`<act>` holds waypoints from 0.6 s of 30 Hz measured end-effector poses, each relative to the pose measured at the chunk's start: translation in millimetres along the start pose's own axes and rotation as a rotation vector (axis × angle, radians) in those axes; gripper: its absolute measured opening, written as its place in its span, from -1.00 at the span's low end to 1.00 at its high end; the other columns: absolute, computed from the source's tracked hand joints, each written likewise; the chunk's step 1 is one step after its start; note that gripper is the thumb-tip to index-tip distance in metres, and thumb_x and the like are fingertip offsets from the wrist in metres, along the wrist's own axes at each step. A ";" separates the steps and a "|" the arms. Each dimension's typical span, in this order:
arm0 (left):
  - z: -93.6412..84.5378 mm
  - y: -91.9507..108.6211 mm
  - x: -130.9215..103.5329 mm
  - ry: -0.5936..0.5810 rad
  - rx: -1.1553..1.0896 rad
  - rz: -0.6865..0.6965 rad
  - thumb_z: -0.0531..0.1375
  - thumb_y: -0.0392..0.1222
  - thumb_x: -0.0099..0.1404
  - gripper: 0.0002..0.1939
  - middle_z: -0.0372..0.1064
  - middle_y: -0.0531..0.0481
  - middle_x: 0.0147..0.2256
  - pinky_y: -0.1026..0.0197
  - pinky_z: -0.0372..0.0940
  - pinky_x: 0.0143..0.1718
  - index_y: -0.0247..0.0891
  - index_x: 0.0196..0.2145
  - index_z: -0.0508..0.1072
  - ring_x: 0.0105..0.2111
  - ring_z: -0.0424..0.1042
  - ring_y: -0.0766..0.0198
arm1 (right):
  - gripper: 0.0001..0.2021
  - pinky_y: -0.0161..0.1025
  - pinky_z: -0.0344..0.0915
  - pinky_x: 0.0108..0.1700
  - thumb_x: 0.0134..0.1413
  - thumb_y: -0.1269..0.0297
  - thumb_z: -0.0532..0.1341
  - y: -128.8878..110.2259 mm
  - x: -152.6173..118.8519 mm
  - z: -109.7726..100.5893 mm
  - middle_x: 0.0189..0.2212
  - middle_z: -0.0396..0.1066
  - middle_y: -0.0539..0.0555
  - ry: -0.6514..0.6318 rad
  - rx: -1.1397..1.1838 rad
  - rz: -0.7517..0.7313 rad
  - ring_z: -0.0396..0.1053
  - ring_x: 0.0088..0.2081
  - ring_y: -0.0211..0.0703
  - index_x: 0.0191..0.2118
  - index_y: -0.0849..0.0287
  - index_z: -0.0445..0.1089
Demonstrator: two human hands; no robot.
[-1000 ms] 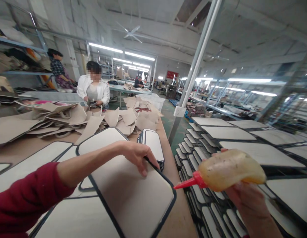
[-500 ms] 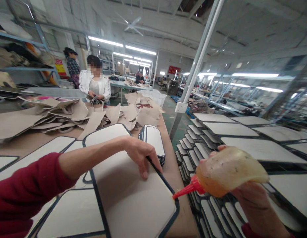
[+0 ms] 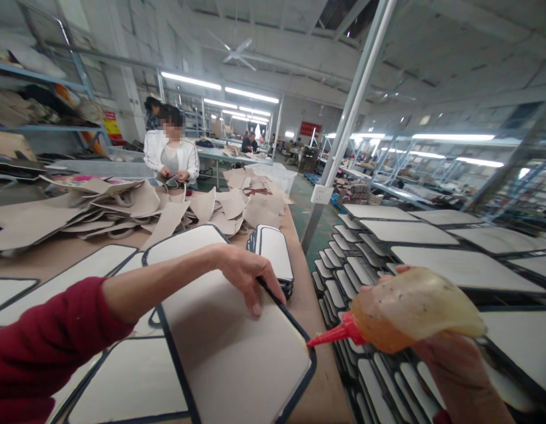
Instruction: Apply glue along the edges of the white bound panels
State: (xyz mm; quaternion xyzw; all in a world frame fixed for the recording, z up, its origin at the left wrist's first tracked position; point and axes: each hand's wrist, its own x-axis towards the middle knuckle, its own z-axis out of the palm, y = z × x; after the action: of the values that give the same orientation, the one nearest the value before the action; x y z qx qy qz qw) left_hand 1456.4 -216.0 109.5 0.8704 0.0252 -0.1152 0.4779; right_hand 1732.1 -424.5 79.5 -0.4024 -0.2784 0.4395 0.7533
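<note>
My left hand [image 3: 250,277] grips the far right edge of a pale panel with a dark border [image 3: 237,353], thumb on its face and fingers over the rim. The panel is tilted up from the table. In my right hand [image 3: 449,353] is a squeeze bottle [image 3: 414,309] of amber liquid, lying on its side with its red nozzle [image 3: 335,335] pointing left. The nozzle tip meets the panel's right edge near the rounded corner. Part of my right hand is hidden behind the bottle.
Similar panels [image 3: 132,377] lie at left, with a small stack [image 3: 273,253] beyond my left hand. Beige cut pieces [image 3: 118,203] are heaped at the table's far side. Racked panels [image 3: 458,265] fill the right, beside a metal post [image 3: 343,118]. A co-worker [image 3: 171,156] stands opposite.
The nozzle tip has shifted slightly up along the panel's edge, and the bottle has moved a little right. My left hand keeps its grip. A person behind the co-worker has moved right.
</note>
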 end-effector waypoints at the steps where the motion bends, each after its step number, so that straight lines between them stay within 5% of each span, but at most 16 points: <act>1: 0.2 -0.9 -0.9 0.005 -0.006 -0.002 0.53 0.01 -0.02 -0.29 0.60 -0.05 -0.04 0.28 0.35 0.01 -0.33 0.07 0.59 -0.04 0.54 0.07 | -0.32 -0.20 0.52 -0.45 -0.74 0.48 0.54 0.7 -1.6 1.2 -0.31 0.61 -0.01 0.058 0.010 -0.018 0.58 -0.41 0.06 -0.24 -0.15 0.61; 4: 0.8 -3.0 -3.2 0.014 -0.020 -0.008 0.54 0.02 -0.02 -0.29 0.60 -0.06 -0.03 0.28 0.32 0.06 -0.32 0.07 0.60 0.00 0.53 0.06 | -0.29 -0.15 0.54 -0.37 -0.80 0.44 0.56 3.4 -4.8 1.6 -0.30 0.62 -0.02 0.097 -0.075 -0.105 0.59 -0.41 0.09 -0.23 -0.11 0.60; 13: 4.2 -0.8 -2.9 0.015 -0.058 0.022 0.55 0.00 -0.04 -0.30 0.61 -0.05 -0.06 0.30 0.36 -0.02 -0.33 0.05 0.61 -0.05 0.54 0.09 | -0.44 -0.13 0.52 -0.17 -0.39 0.10 0.62 5.0 1.5 8.2 -0.21 0.62 -0.01 -0.261 -0.205 -0.197 0.61 -0.24 0.07 -0.11 -0.18 0.59; 18: 4.8 -2.3 -5.4 0.032 -0.060 -0.005 0.55 0.03 -0.06 -0.29 0.61 -0.08 -0.05 0.27 0.36 0.00 -0.31 0.04 0.62 -0.05 0.54 0.07 | -0.26 -0.04 0.55 -0.23 -0.77 0.24 0.64 5.9 -0.7 -0.9 -0.28 0.61 -0.03 -0.009 -0.162 -0.145 0.60 -0.30 0.17 -0.17 -0.12 0.59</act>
State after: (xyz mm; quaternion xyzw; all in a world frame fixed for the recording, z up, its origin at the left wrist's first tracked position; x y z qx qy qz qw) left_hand 1449.9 -218.4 106.3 0.8574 0.0386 -0.1018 0.5031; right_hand 1729.9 -423.7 73.9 -0.4387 -0.3448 0.3616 0.7469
